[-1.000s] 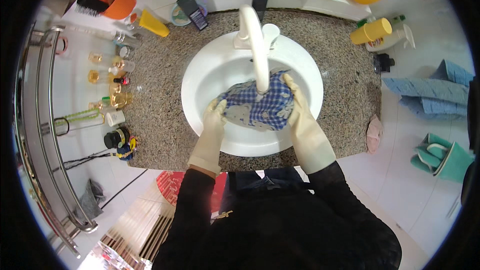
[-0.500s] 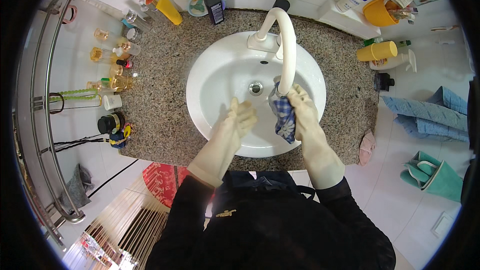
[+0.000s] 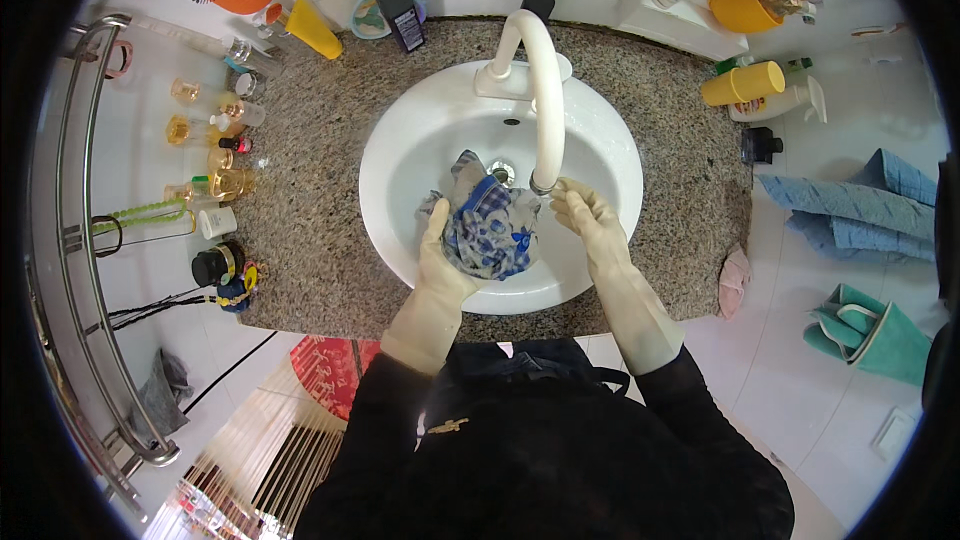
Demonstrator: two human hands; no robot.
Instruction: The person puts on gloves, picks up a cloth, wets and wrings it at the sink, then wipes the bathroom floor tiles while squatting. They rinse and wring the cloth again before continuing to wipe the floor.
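Note:
Both my hands wear cream rubber gloves. My left hand grips a blue, white and grey patterned cloth at its lower left, thumb on the near side and fingers hidden beneath. The cloth lies bunched and spread over the white oval sink, partly across the metal drain. The white curved faucet reaches down to the cloth's right edge. Beside the spout's tip, my right hand has its fingers curled together; what they hold, if anything, I cannot make out.
Speckled granite counter surrounds the sink. Bottles and jars line its left edge, with a yellow tube and black bottle behind. A yellow cup lies at the right. Blue towels hang nearby; a metal rail stands left.
The cloth has moved from my right hand under the spout leftward into my left hand and opened out. My left hand, empty before, now grips it. The whole view has shifted slightly.

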